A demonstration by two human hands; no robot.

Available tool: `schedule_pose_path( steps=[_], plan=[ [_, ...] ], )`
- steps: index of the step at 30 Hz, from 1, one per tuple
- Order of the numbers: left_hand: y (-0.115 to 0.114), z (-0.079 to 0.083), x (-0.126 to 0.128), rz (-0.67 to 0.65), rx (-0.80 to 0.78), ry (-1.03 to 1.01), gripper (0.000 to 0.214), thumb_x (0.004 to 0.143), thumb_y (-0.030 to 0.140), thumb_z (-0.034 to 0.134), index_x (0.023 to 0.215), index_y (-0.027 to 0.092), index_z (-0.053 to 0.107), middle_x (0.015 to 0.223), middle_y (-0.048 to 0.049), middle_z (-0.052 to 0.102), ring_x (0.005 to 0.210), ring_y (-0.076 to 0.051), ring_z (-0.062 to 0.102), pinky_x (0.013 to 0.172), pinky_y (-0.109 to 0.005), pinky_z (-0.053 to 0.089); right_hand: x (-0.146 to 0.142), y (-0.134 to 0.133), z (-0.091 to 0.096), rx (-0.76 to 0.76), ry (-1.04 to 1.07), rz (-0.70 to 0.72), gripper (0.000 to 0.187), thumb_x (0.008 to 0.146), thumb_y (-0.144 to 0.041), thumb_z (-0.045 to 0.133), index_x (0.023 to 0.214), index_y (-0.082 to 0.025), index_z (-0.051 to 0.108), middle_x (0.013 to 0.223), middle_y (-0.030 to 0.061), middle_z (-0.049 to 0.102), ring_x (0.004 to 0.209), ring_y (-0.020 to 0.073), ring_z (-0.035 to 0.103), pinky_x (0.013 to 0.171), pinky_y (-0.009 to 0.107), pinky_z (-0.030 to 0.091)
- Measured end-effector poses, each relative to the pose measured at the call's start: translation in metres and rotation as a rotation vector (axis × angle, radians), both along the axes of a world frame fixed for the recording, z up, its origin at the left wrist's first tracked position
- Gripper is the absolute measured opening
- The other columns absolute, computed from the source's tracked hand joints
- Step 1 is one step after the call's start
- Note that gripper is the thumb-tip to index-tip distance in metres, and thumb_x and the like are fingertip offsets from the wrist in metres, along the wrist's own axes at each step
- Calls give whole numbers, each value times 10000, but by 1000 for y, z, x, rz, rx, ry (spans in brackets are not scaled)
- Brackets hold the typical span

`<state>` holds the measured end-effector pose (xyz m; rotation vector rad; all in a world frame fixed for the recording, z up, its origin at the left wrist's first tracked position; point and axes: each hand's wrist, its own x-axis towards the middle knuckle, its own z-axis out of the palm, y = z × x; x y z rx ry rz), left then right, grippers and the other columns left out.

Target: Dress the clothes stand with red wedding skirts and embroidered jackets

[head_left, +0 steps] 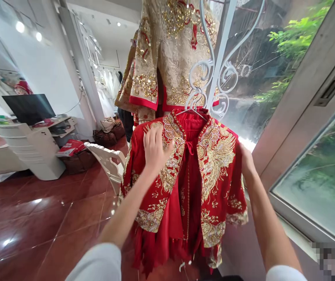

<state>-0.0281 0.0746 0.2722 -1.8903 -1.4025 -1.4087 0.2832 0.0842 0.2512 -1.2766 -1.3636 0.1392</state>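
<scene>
A red jacket with gold embroidery (214,171) hangs on a white hanger (195,102) from an ornate white metal stand (217,58). My left hand (155,150) lies flat on the jacket's left front panel, fingers stretched out. My right hand (245,160) is at the jacket's right shoulder and sleeve; its fingers are tucked behind the fabric and hidden. Above hangs a beige and gold embroidered garment (167,50) with red trim.
A white plastic chair (109,162) stands just left of the jacket. Further left is a white desk (38,150) with a dark monitor (29,107). A large window (316,183) and its frame run along the right. The floor (38,218) is glossy red tile.
</scene>
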Motion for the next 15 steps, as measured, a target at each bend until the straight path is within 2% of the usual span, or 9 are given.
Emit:
schedule_pose_path(
  steps=[2, 4, 5, 7, 9, 11, 12, 13, 15],
  plan=[
    [-32, -57, 14, 36, -11, 0, 627, 823, 459, 506, 1337, 135, 350, 1367, -194, 406, 1317, -319, 303, 1101, -505, 226, -28, -29, -19, 71, -57, -174, 605, 851, -556, 367, 1259, -128, 497, 1191, 152, 579, 1089, 281, 532, 923, 469, 397],
    [-50, -107, 26, 125, -88, -18, 659, 792, 430, 562, 1329, 114, 348, 1392, -243, 332, 1328, -377, 258, 1092, -561, 201, -66, -56, -42, 152, -204, -374, 750, 797, -557, 486, 1386, -120, 329, 1390, 192, 385, 1273, 322, 350, 1009, 518, 288],
    [-54, -126, 29, 171, -121, -33, 627, 794, 386, 566, 1315, 105, 359, 1388, -260, 316, 1316, -396, 271, 1070, -578, 228, -85, -66, -54, 151, -294, -398, 831, 774, -565, 518, 1415, -105, 260, 1451, 213, 268, 1325, 340, 253, 1019, 530, 262],
    [-55, -149, 25, 207, -179, -62, 510, 805, 289, 548, 1256, 99, 407, 1345, -262, 356, 1260, -389, 358, 1020, -556, 319, -113, -77, -78, 99, -423, -446, 860, 741, -570, 555, 1392, -76, 289, 1470, 250, 170, 1338, 381, 181, 996, 551, 259],
    [-57, -154, 11, 165, -220, -68, 308, 817, 214, 501, 1114, 134, 489, 1189, -209, 502, 1120, -324, 501, 935, -478, 425, -121, -76, -97, 24, -441, -522, 651, 742, -506, 559, 1227, -78, 482, 1380, 263, 321, 1256, 405, 296, 927, 538, 311],
    [-64, -148, -7, 119, -270, -44, 121, 837, 196, 444, 924, 189, 527, 937, -124, 597, 911, -259, 589, 797, -395, 491, -111, -72, -106, -66, -417, -514, 311, 772, -403, 509, 885, -128, 599, 1058, 201, 568, 1005, 346, 493, 792, 453, 380],
    [-70, -143, -14, 104, -302, -20, 112, 852, 200, 413, 838, 207, 524, 819, -91, 600, 806, -236, 600, 718, -363, 497, -103, -73, -106, -104, -404, -439, 236, 790, -368, 476, 722, -160, 564, 838, 139, 597, 829, 285, 531, 703, 390, 389],
    [-78, -137, -18, 82, -334, 13, 163, 865, 210, 384, 765, 218, 513, 725, -69, 586, 715, -219, 594, 647, -340, 487, -95, -77, -102, -124, -392, -323, 264, 811, -347, 446, 608, -184, 490, 656, 76, 548, 669, 221, 508, 618, 333, 368],
    [-97, -121, -15, -29, -387, 115, 262, 878, 227, 342, 663, 222, 492, 624, -57, 561, 592, -195, 567, 553, -318, 450, -88, -95, -87, -88, -357, -55, 354, 852, -332, 416, 527, -201, 365, 496, -1, 411, 489, 137, 391, 507, 268, 296]
  ],
)
